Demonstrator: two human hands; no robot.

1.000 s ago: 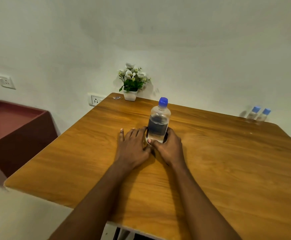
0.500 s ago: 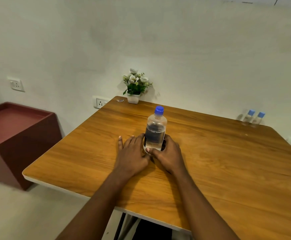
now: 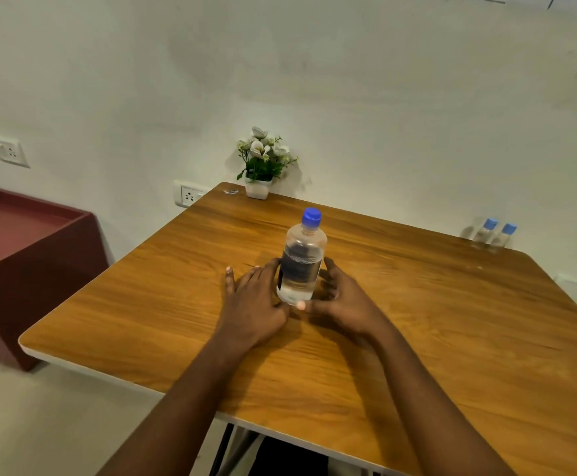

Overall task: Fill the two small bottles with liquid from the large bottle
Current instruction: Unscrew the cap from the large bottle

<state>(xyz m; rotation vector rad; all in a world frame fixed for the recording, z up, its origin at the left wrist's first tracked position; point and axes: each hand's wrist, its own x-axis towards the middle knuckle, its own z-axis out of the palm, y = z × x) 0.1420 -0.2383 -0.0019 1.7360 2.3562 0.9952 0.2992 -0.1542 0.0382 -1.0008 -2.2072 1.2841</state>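
Note:
The large clear bottle (image 3: 300,261), with a blue cap and dark label, stands upright in the middle of the wooden table (image 3: 451,338) and holds liquid. My left hand (image 3: 251,304) lies flat on the table against the bottle's left side, fingers straight. My right hand (image 3: 343,298) cups the bottle's base from the right, its thumb curled across the front and its fingers round the far side. Two small blue-capped bottles (image 3: 484,230) (image 3: 503,235) stand side by side at the table's far right edge by the wall, well away from both hands.
A small white pot of flowers (image 3: 259,166) sits at the table's far left corner against the wall. A dark red cabinet (image 3: 22,255) stands left of the table. Wall sockets (image 3: 189,194) sit low on the wall.
The view has shifted so more of the table's near edge and the floor shows. Both hands and the large bottle stay in the same place on the table.

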